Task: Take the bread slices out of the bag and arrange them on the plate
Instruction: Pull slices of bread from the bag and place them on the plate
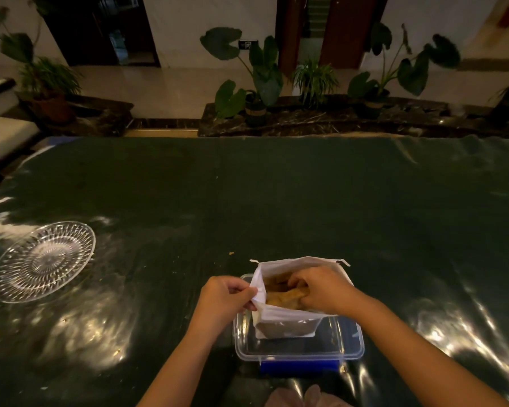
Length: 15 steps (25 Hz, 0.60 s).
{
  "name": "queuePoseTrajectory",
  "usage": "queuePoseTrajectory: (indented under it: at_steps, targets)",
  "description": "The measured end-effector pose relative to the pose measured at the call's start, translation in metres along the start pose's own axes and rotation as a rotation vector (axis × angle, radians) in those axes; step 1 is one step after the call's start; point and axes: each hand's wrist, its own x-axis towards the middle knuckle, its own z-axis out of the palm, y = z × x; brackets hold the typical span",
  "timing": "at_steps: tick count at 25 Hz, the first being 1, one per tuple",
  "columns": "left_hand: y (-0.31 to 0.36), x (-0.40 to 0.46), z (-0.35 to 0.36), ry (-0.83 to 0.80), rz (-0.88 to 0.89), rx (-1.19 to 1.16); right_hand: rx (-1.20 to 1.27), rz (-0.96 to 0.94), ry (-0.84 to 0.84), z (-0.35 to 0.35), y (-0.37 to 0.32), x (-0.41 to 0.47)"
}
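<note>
A white plastic bag stands open in a clear container near the table's front edge. Golden-brown bread slices show inside its mouth. My left hand pinches the bag's left rim and holds it apart. My right hand reaches into the bag from the right, fingers curled around the bread. A clear patterned glass plate lies far to the left with nothing on it.
The bag sits in a clear plastic box with a blue clasp at its front. The table carries a dark green cover under glossy plastic film. Potted plants line a ledge beyond the far edge.
</note>
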Motion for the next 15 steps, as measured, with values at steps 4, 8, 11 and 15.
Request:
queuePoseTrajectory:
  at_steps: [4, 8, 11, 15]
  targets:
    - [-0.002, 0.003, -0.003, 0.008, 0.033, -0.011, 0.089, -0.049, 0.046, -0.027, -0.004, -0.018]
    - [0.001, 0.005, -0.004, -0.005, 0.122, 0.058, 0.234, -0.084, 0.173, -0.045, -0.004, -0.031]
    - [0.01, 0.001, -0.006, 0.17, 0.363, 0.085, 0.303, -0.097, 0.219, -0.061, -0.008, -0.039]
    - [0.033, 0.002, 0.002, -0.086, 0.422, 0.172, 0.399, -0.116, 0.234, -0.084, -0.01, -0.048]
